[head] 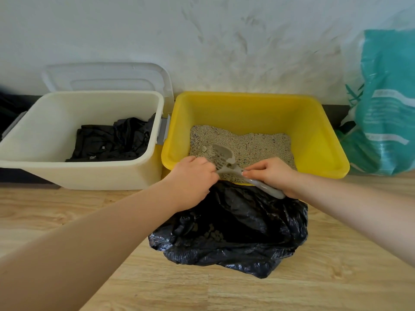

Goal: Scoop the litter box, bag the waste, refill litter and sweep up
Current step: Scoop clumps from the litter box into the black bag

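A yellow litter box (314, 131) stands against the wall, holding grey-beige litter (258, 142). My right hand (274, 173) grips the handle of a grey slotted scoop (224, 156), whose head lies in the litter near the front left, beside a pale clump (204, 149). My left hand (193, 176) is at the box's front rim with its fingers curled, holding the upper edge of a black waste bag (242, 232). The bag lies open on the floor right in front of the box, with some clumps visible inside.
A cream plastic bin (56, 171) with folded black bags (110, 142) inside stands left of the litter box, its clear lid (107, 77) leaning on the wall. A teal litter sack (386, 104) leans at the right. The floor (336, 277) is light wood.
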